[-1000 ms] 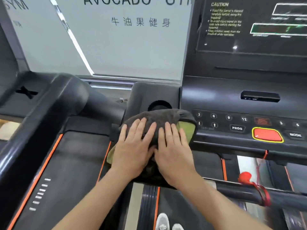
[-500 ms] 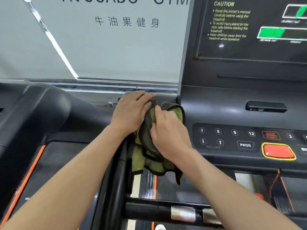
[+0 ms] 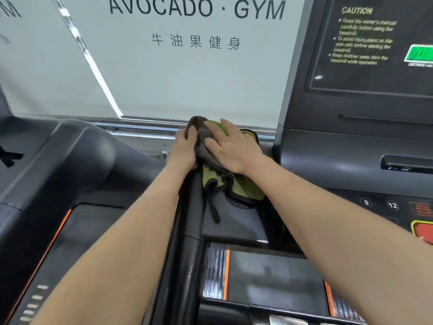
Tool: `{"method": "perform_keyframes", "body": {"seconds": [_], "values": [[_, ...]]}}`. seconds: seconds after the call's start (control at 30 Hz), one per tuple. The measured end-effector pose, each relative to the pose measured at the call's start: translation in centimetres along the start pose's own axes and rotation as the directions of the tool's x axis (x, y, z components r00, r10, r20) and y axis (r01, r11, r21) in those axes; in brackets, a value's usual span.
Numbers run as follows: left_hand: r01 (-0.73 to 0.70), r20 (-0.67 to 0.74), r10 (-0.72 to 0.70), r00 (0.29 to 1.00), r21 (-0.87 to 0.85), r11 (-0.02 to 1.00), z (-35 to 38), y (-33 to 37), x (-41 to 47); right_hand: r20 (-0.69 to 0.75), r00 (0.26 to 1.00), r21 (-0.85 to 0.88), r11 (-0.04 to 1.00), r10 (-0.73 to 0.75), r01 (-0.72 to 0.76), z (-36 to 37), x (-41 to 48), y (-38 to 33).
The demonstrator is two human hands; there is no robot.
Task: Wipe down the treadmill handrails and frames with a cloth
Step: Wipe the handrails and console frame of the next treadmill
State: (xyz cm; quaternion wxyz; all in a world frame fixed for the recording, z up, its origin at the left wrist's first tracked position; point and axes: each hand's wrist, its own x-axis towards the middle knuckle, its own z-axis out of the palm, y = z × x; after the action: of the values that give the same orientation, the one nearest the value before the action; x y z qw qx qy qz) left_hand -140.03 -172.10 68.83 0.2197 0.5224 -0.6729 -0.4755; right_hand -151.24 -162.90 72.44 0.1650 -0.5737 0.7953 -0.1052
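Note:
A brown and green cloth [image 3: 218, 181] lies bunched on the black side tray of the treadmill frame [image 3: 234, 224], at its far end beside the console. My left hand [image 3: 184, 147] grips the cloth's far left edge, fingers curled over the frame's corner. My right hand [image 3: 230, 148] presses flat on top of the cloth, fingers spread. A dark corner of the cloth hangs down toward me. The left handrail [image 3: 187, 266] runs from under my left forearm to the bottom of the view.
The treadmill console [image 3: 351, 148] with its caution screen and buttons rises on the right; a red stop button [image 3: 424, 233] is at the right edge. A neighbouring treadmill's black arm [image 3: 70, 156] is on the left. A white "AVOCADO GYM" panel [image 3: 187, 66] stands behind.
Both hands have pushed the cloth forward along the side tray, from its near end by the button panel up to its far end. My view has shifted forward and to the left.

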Motion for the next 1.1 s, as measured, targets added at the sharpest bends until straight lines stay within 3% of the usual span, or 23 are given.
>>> {"method": "perform_keyframes", "body": {"seconds": [0.1,0.17,0.23,0.27,0.33,0.4,0.47,0.53,0.7,0.77,0.83,0.93,1.03,1.1], "values": [[0.172,0.079,-0.161,0.984,-0.16,0.972,-0.8,-5.0,-2.0,0.022,0.994,-0.049,0.993,-0.107,0.108,1.2,-0.2,-3.2],[0.179,0.138,-0.152,0.979,-0.218,0.959,-1.4,-7.0,-3.3,0.042,0.98,-0.059,0.978,-0.196,0.198,2.3,-1.3,-4.7],[0.186,0.075,-0.171,0.982,-0.312,0.932,-1.8,-7.7,-3.9,0.029,0.969,-0.086,0.966,-0.244,0.246,2.5,-1.9,-4.3],[0.135,-0.011,-0.147,0.989,-0.335,0.932,-2.1,-7.3,-4.0,0.018,0.969,-0.112,0.962,-0.248,0.248,2.3,-1.9,-3.5],[-0.087,-0.126,0.05,0.991,-0.308,0.948,-2.6,-4.8,-3.9,0.011,0.986,-0.148,0.975,-0.165,0.165,1.3,-1.2,-1.1],[-0.158,0.017,0.175,0.984,-0.347,0.924,-1.7,-1.0,-3.3,0.029,0.999,-0.17,0.985,0.026,-0.02,0.1,0.2,1.4],[-0.15,0.154,0.173,0.973,-0.152,0.977,-0.3,1.9,-1.9,0.046,0.981,-0.186,0.966,0.19,-0.178,-0.6,1.4,2.7],[-0.161,0.154,0.148,0.977,0.07,0.985,0.8,2.4,-0.6,0.015,0.968,-0.247,0.94,0.249,-0.238,-0.9,1.8,2.4],[-0.219,0.078,0.212,0.974,0.097,0.971,1.0,2.4,0.6,-0.074,0.986,-0.359,0.919,0.146,-0.163,-0.3,0.3,1.0],[-0.344,0.072,0.338,0.939,0.287,0.894,1.3,2.2,-0.3,-0.101,0.974,-0.317,0.921,0.203,-0.225,0.7,-1.8,0.9],[-0.475,0.158,0.454,0.877,0.439,0.763,1.9,1.8,-2.1,-0.139,0.972,-0.342,0.911,0.191,-0.228,1.8,-4.7,0.7],[-0.556,0.288,0.487,0.824,0.575,0.601,2.5,1.7,-5.9,-0.148,0.981,-0.414,0.893,0.125,-0.176,2.5,-8.1,0.7],[-0.574,0.317,0.491,0.811,0.588,0.569,2.6,1.1,-9.3,-0.128,0.986,-0.393,0.907,0.106,-0.149,2.4,-10.3,0.5],[-0.59,0.303,0.516,0.801,0.541,0.599,2.2,0.4,-11.6,-0.196,0.98,-0.373,0.921,0.043,-0.115,2.8,-12.6,0.5]]}}
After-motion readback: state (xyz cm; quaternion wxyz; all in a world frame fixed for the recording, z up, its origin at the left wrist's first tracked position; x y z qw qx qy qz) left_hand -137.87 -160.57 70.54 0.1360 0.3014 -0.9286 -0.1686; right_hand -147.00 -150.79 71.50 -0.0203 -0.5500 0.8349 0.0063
